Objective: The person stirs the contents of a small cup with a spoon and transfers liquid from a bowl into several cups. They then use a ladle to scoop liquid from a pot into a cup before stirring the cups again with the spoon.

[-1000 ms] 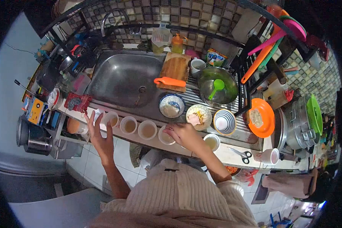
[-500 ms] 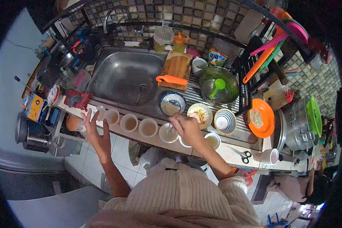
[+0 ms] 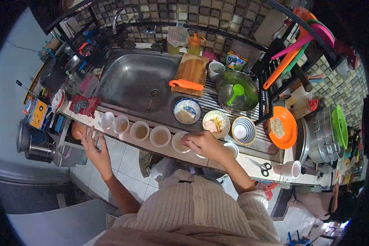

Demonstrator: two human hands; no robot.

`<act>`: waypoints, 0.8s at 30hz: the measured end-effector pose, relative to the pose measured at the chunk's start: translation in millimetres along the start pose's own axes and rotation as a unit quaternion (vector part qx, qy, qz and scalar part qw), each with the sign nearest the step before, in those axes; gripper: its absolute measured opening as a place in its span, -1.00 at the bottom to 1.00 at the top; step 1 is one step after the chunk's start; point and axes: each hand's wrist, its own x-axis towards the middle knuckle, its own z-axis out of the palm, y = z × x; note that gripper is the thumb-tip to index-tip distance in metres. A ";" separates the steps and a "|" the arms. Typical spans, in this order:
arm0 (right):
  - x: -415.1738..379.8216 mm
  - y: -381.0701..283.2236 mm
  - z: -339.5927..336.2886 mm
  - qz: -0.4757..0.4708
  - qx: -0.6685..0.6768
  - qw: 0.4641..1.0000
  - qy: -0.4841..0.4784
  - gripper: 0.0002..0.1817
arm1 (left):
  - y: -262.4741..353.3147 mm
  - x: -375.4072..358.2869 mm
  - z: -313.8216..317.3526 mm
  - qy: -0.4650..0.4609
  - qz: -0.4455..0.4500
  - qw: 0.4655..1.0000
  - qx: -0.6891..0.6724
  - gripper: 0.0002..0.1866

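My right hand [image 3: 204, 144] is over a clear plastic cup [image 3: 177, 144], fingers pinched together on a spoon that is mostly hidden now. Further left along the counter edge stand several similar cups, among them a cup of brownish liquid [image 3: 140, 131] and a cup at the left end [image 3: 107, 120]. Two more cups are partly covered by my right hand and wrist. My left hand [image 3: 96, 149] hovers in front of the counter's left part, open, fingers spread, holding nothing. Behind the cups sit a blue-rimmed bowl of pale powder [image 3: 187, 117], a bowl with pinkish contents [image 3: 211, 125] and a striped bowl [image 3: 244, 132].
A steel sink [image 3: 131, 82] lies behind the cups. An orange-handled tool [image 3: 186, 85] rests on a wooden board [image 3: 190, 69]. Right of it are a metal basin [image 3: 250, 92] with a green scoop [image 3: 236, 94], an orange plate [image 3: 289, 137], scissors [image 3: 263, 167] and stacked cups [image 3: 290, 169].
My left hand has moved down and left, away from the leftmost cups. My right hand has dipped lower toward its cup, and the spoon handle below the fingers is less visible.
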 end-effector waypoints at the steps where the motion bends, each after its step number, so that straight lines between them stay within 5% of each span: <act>1: -1.7 -2.7 -3.5 -0.001 0.001 1.000 -0.002 -0.83 | -3.0 0.0 -2.0 0.008 0.000 1.000 -0.004 -0.70; 4: -7.7 -12.5 -16.9 0.024 -0.022 0.999 0.006 -0.87 | -6.8 -1.2 -5.7 0.021 -0.006 1.000 -0.011 -0.70; 12: -31.4 -43.7 -38.6 -0.049 -0.081 0.972 0.214 -0.86 | -5.4 1.7 -7.4 0.025 0.010 1.000 -0.005 -0.69; 24: -45.3 -38.8 -34.4 0.004 -0.013 0.976 0.216 -0.89 | -13.5 4.0 8.0 -0.005 0.002 1.000 -0.001 -0.68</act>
